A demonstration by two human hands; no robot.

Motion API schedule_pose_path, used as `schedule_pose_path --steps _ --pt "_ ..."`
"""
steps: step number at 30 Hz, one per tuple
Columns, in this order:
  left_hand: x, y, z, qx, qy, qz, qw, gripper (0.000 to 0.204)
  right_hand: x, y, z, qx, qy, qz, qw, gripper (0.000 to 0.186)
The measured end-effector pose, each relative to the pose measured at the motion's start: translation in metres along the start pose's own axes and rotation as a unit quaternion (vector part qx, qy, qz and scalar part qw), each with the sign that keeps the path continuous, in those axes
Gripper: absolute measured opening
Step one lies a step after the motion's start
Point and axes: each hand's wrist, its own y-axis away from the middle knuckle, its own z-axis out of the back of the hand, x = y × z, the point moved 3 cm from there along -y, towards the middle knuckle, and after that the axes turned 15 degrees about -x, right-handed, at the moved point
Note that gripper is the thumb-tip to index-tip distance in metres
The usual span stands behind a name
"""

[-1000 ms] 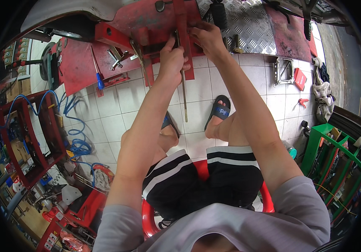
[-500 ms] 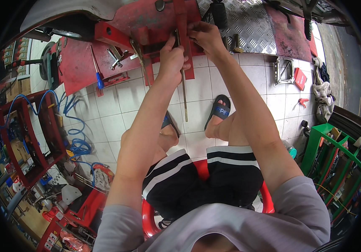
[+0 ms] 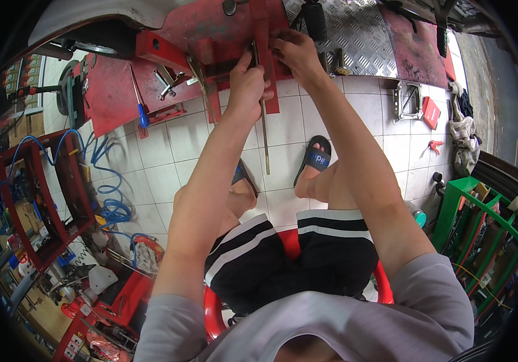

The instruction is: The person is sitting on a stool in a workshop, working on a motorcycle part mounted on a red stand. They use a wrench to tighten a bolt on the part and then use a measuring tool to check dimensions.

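Note:
My left hand [image 3: 248, 83] is closed round a long thin metal rod [image 3: 265, 136], its thumb pointing up along a dark part at the top. The rod's lower end hangs over the floor tiles. Beside it rises a red metal bar [image 3: 261, 36], part of a red clamp-like frame on the red bench [image 3: 108, 90]. My right hand [image 3: 298, 55] is at the bar's right side with curled fingers; their tips and anything in them are hidden.
A blue-handled screwdriver [image 3: 142, 114] and several wrenches [image 3: 165, 84] lie on the bench at left. Chequered metal plate [image 3: 361, 42] adjoins it at right. Coiled blue hose [image 3: 114, 208] lies on the floor; a green rack [image 3: 476, 211] stands at right.
My right hand has shifted slightly to the right along the red bar, and its fingers have moved a little. My left hand and the rod stay where they were.

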Motion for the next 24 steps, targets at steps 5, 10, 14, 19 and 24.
schedule_pose_path --steps 5,10,14,19,24 --pt "0.0003 -0.0007 0.0015 -0.01 -0.006 -0.006 1.0 0.057 0.0015 0.004 -0.0014 -0.029 0.051 -0.011 0.998 0.017" --pt "-0.0006 -0.0005 0.0012 -0.009 -0.004 -0.005 1.0 0.057 0.0051 0.0055 -0.0013 -0.003 0.028 -0.009 1.0 0.019" --pt "-0.0009 0.0007 -0.0001 -0.013 -0.008 -0.006 1.0 0.057 0.0032 0.0031 -0.0008 -0.005 0.02 -0.025 0.999 0.021" --pt "-0.0008 0.0001 0.0013 -0.005 -0.007 -0.003 1.0 0.058 0.0032 0.0037 -0.0004 0.004 0.059 -0.02 0.998 0.022" --pt "-0.0008 0.0007 -0.0007 -0.011 -0.012 -0.009 1.0 0.058 0.0028 0.0005 -0.0012 0.029 0.009 0.013 0.999 0.023"
